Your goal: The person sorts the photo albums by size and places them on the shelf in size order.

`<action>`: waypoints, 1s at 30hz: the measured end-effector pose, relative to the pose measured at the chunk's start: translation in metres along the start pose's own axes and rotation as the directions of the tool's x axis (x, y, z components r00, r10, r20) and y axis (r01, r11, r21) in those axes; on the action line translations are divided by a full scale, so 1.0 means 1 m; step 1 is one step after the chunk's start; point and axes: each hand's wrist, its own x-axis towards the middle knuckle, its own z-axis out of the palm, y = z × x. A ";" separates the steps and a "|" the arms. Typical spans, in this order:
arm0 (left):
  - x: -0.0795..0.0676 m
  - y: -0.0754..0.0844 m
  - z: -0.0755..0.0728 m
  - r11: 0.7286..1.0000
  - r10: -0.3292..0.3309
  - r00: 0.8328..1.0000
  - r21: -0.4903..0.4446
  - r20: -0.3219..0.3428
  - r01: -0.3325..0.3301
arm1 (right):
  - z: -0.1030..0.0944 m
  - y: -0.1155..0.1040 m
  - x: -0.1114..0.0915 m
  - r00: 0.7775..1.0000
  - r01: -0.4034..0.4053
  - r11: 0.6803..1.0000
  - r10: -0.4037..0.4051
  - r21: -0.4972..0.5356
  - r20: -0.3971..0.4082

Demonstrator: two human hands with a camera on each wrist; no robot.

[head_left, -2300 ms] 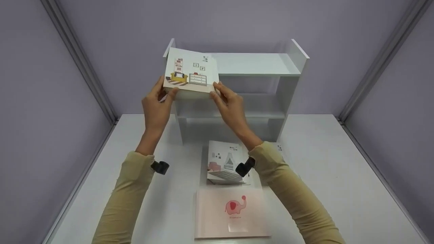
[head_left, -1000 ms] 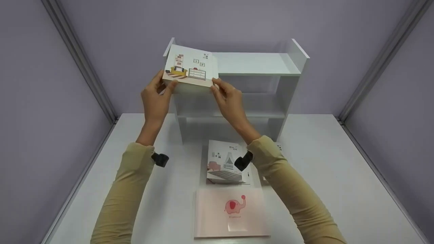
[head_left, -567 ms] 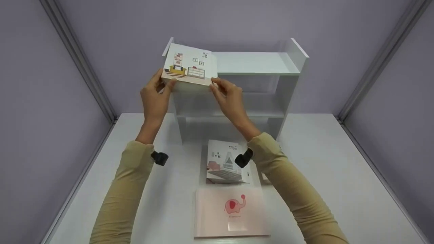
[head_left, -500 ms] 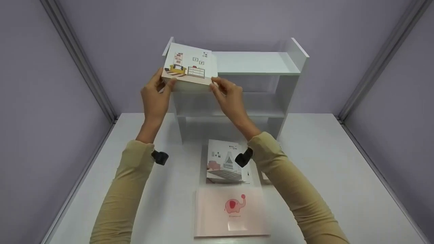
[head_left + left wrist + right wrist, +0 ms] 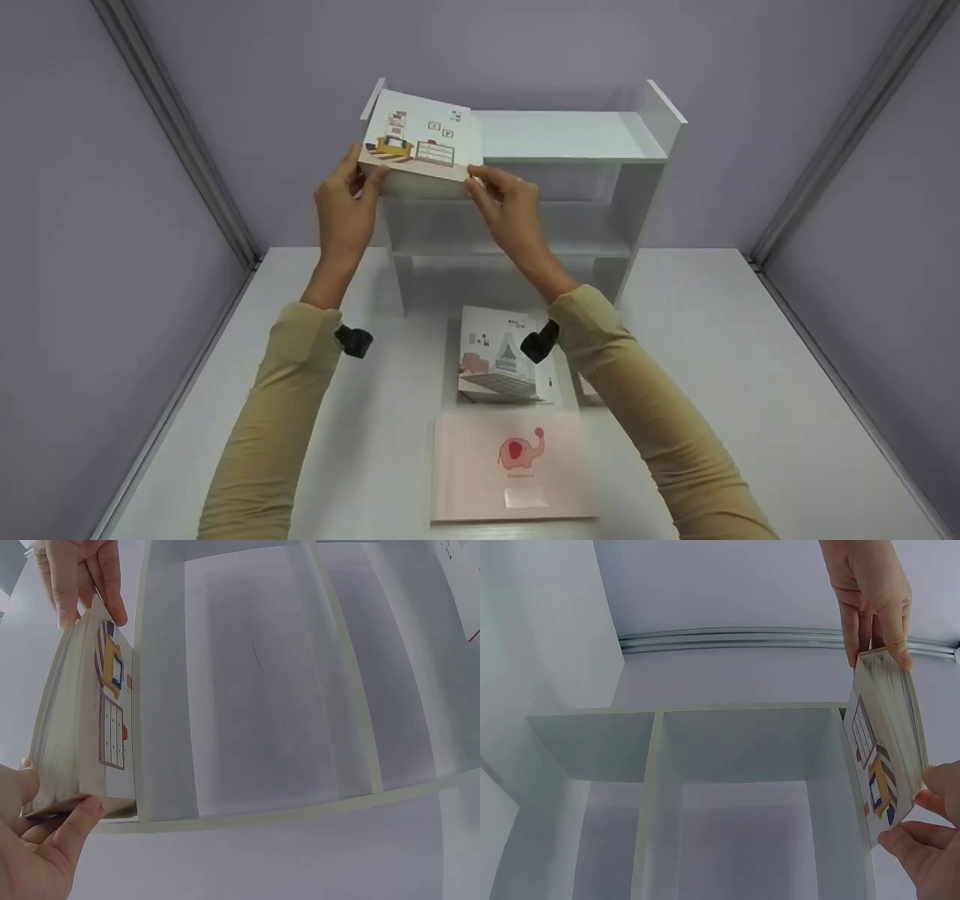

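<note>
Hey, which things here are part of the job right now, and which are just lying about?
Part of the job, it seems:
thick drawer-picture book, held by left hand and right hand
white shelf unit, where it's held up

Probably just lying about:
tent-picture book, not held
pink elephant book, not held

table [image 5: 697, 337], one: white; rear edge against the back wall [image 5: 510, 45].
pink book [image 5: 517, 480], one: flat, midway between left and right edges, toward the near side; red elephant on cover.
book with tent picture [image 5: 487, 352], one: behind the former, closer to the rear edge; tent, pink chair and checked floor on cover; second white cover [image 5: 548, 391] protruding at right.
pinkish item [image 5: 591, 393], one: farther toward the right edge, mostly hidden.
metal strips [image 5: 180, 127], two: descending to the rear corners.
</note>
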 end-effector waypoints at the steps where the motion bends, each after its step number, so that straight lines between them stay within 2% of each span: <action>1: 0.000 0.000 0.000 1.000 0.005 1.000 -0.002 0.000 -0.005 | 0.000 0.000 0.000 1.000 -0.005 1.000 0.005 0.002 0.000; 7: -0.001 0.002 0.002 0.999 0.033 0.999 -0.013 -0.025 -0.033 | -0.003 -0.002 0.002 1.000 -0.022 1.000 0.022 -0.003 -0.005; 14: 0.000 0.004 0.001 1.000 0.022 0.999 -0.020 -0.034 -0.023 | -0.004 -0.002 0.004 0.999 -0.034 0.998 0.034 -0.055 -0.005; 21: 0.001 0.002 0.001 0.999 0.008 0.999 -0.030 -0.050 -0.010 | -0.006 -0.002 0.004 1.000 -0.028 0.997 0.028 -0.069 -0.003; 30: 0.003 0.001 0.003 0.999 0.038 0.997 -0.021 -0.074 -0.039 | -0.007 -0.002 0.006 1.000 -0.013 0.997 0.013 -0.080 0.009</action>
